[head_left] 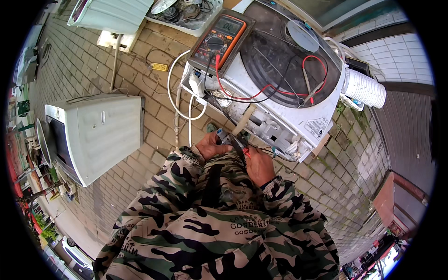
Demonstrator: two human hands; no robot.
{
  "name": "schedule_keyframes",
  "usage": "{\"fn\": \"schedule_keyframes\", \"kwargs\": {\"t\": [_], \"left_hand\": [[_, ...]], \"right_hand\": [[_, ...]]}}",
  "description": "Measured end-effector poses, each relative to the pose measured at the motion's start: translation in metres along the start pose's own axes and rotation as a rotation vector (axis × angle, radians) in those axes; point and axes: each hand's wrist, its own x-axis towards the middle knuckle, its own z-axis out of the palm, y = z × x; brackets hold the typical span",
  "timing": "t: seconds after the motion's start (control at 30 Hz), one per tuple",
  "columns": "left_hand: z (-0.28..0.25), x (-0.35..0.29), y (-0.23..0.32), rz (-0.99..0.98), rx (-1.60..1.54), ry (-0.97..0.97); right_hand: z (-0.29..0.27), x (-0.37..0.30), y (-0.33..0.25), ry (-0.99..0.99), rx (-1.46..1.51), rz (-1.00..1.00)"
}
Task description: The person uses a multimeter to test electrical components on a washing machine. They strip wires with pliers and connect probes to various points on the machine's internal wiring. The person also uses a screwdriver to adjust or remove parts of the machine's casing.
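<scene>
My left hand (213,146) is closed around a small blue-grey tubular part (223,135) in front of the white washing machine (289,125). My right hand (260,166) grips a pair of pliers (245,150) with red on the handles. Their dark jaws reach up beside the part; whether they bite on it I cannot tell. Just beyond my hands, the machine's casing is opened, showing a ribbed beige hose (244,119), wires and plastic fittings. An orange and black multimeter (218,41) lies on the machine's dark lid (275,51), its red and black leads trailing across.
Another white washing machine (100,137) stands on the paving bricks at left. A white tray (205,28) of used parts sits at the back, with a pale tub (109,16) beside it. A white ribbed hose (366,88) is at the right. A white tube (171,77) loops down near my left hand.
</scene>
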Motion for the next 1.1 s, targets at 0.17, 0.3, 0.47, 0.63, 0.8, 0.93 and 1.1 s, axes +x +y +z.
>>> {"fn": "schedule_keyframes", "kwargs": {"t": [0.17, 0.3, 0.47, 0.63, 0.8, 0.93, 1.1], "left_hand": [[-0.007, 0.003, -0.002, -0.089, -0.133, -0.058], [-0.006, 0.006, -0.008, -0.135, -0.263, -0.068], [-0.013, 0.008, -0.009, -0.204, -0.416, -0.150], [-0.011, 0.009, -0.006, -0.203, -0.411, -0.146], [-0.014, 0.010, -0.002, -0.206, -0.391, -0.203], [-0.015, 0.011, 0.005, -0.232, -0.397, -0.223], [-0.017, 0.012, 0.008, -0.232, -0.327, -0.234]], "right_hand": [[-0.001, -0.001, 0.001, 0.017, -0.045, -0.042], [0.000, 0.000, 0.002, 0.020, -0.070, -0.055], [-0.002, 0.006, 0.001, -0.033, -0.066, -0.032], [-0.013, 0.010, -0.001, -0.174, 0.153, -0.026], [0.008, 0.014, 0.026, -0.327, 0.294, -0.021], [0.007, 0.014, 0.024, -0.361, 0.296, 0.066], [0.007, 0.017, 0.026, -0.266, 0.290, -0.017]]}}
